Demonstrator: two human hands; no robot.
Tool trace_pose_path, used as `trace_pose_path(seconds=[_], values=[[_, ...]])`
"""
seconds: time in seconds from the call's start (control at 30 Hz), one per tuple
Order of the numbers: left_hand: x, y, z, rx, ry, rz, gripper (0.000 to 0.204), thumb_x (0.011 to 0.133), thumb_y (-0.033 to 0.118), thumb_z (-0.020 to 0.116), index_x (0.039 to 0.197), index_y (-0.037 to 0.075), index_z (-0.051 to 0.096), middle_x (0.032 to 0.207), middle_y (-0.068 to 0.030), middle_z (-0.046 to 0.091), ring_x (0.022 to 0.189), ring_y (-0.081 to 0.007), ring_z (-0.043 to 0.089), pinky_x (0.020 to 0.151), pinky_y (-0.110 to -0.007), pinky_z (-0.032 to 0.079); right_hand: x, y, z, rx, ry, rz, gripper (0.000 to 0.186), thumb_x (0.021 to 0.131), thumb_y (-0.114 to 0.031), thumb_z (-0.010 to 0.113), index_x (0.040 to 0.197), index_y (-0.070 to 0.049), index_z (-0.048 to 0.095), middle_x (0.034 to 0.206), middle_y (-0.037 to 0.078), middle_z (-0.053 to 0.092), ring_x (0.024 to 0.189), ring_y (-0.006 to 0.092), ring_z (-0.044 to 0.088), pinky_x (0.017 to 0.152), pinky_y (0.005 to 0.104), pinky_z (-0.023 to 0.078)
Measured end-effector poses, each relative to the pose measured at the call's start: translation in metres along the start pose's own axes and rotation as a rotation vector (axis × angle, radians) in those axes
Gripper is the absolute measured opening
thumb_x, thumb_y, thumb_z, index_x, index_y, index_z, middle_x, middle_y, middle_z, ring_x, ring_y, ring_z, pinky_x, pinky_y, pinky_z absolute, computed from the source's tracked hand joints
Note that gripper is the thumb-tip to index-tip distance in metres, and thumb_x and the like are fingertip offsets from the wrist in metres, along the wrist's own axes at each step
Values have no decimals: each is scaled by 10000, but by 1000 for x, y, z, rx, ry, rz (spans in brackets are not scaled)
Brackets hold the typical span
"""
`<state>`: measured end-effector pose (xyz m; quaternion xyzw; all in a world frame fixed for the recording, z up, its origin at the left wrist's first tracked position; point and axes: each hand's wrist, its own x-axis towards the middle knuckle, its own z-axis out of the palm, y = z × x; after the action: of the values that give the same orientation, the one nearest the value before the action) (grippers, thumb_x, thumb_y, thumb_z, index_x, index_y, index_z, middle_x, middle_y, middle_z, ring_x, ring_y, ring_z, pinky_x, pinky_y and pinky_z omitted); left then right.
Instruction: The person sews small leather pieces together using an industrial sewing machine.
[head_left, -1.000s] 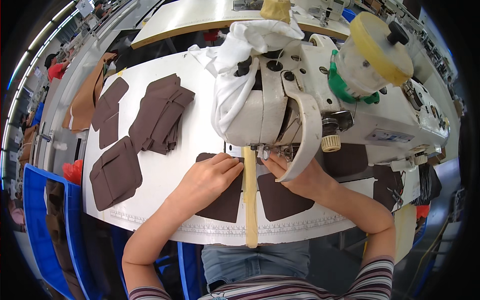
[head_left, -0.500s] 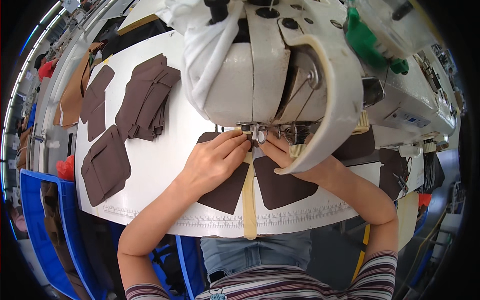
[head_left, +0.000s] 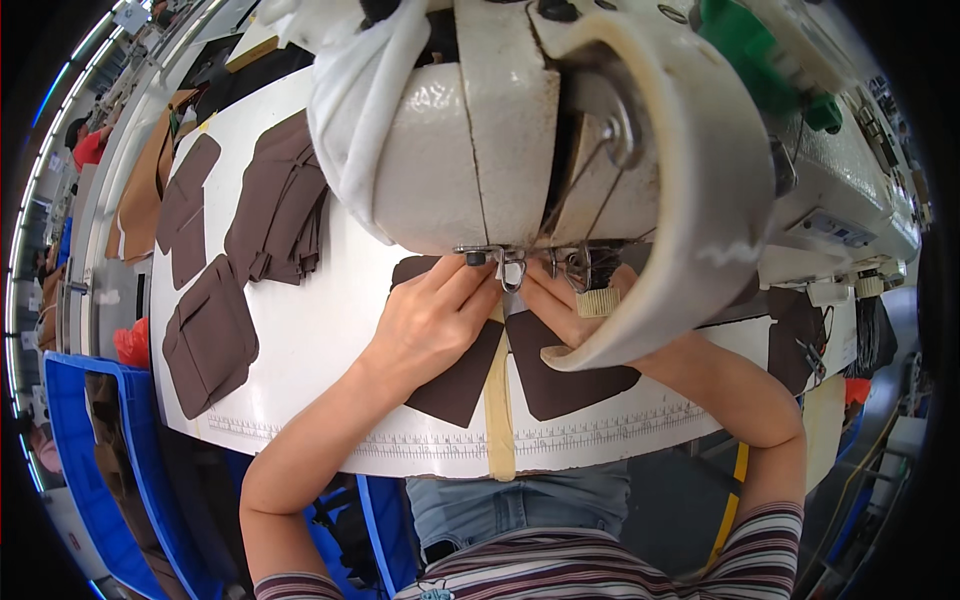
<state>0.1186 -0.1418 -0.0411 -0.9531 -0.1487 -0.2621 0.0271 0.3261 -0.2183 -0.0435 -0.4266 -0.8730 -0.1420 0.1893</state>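
On bench [head_left: 290, 330], at sewing machine [head_left: 430, 160]: left hand [head_left: 425, 318] over left brown panel [head_left: 455, 385], right hand [head_left: 562, 312] over right brown panel [head_left: 560, 388], close together. Cannot tell whether gripping, with fingertips [head_left: 487, 287] partly hidden.

a white sewing table [head_left: 315, 345] bears a front-edge ruler scale [head_left: 425, 440], a yellow tape strip [head_left: 499, 430] and a sewing machine [head_left: 515, 150]. at left lie a fanned stack [head_left: 278, 205], an overlapping group [head_left: 188, 205] and a compact pile [head_left: 210, 340] of dark brown cut panels. a left panel [head_left: 460, 385] and right panel [head_left: 570, 387] flank the tape; far right, perhaps another piece [head_left: 792, 325].
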Motion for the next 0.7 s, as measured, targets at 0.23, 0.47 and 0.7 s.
trace_pose_path(seconds=[0.23,0.47,0.7], values=[[1,-1,0,14,22,15,239,684,26,680,915,-33,679,932,-62,624,859,-171,605,609,-266,539,2,1,-3,-81,30,-23,255,714,-97,664,959,-27,655,793,72,583,804,209,618,577,278,556],[3,-3,0,-8,30,17,245,694,29,666,930,-33,677,936,-65,631,919,-181,612,653,-274,550,2,1,0,-58,121,-33,242,737,-72,657,966,7,642,838,81,596,790,190,617,575,279,559],[3,-3,1,9,31,10,274,697,33,655,959,-44,672,953,-75,636,938,-183,621,648,-274,564,1,0,12,-102,119,-4,241,727,-70,650,957,3,652,729,44,586,720,169,608,557,283,550]])
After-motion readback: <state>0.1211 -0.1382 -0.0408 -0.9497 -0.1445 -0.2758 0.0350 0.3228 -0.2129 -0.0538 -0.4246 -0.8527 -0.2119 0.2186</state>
